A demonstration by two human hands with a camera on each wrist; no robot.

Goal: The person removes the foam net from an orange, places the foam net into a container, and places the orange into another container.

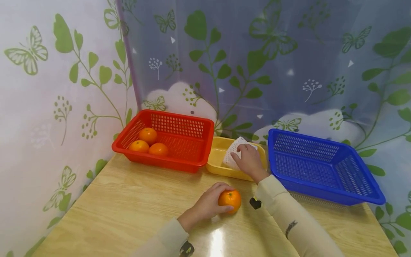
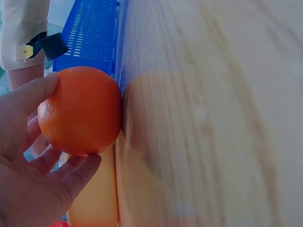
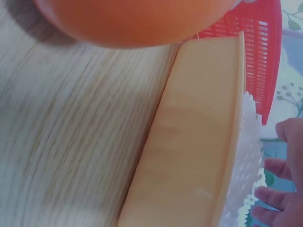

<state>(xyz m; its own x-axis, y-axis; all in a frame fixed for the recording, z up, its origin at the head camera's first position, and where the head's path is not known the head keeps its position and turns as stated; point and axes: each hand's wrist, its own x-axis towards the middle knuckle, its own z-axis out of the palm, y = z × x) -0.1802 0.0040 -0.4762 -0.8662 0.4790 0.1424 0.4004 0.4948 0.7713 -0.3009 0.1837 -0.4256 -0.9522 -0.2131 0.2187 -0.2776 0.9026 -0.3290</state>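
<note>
My left hand (image 1: 210,201) grips an orange (image 1: 229,201) on the wooden table, its thumb and fingers curled round the fruit's side. In the left wrist view the orange (image 2: 83,111) rests against the tabletop. My right hand (image 1: 249,159) is over the small yellow basket (image 1: 216,168), at the white foam fruit nets (image 1: 229,157) lying in it. The right wrist view shows the fingers (image 3: 272,196) loosely spread beside the foam net (image 3: 244,161); whether they touch it I cannot tell. The yellow basket's wall hides part of the net there.
At the left, a red basket (image 1: 174,166) holds three oranges (image 1: 148,136). A blue basket (image 1: 321,191) stands to the right of the yellow one. The wooden table (image 1: 128,200) backs onto a patterned curtain (image 1: 224,53).
</note>
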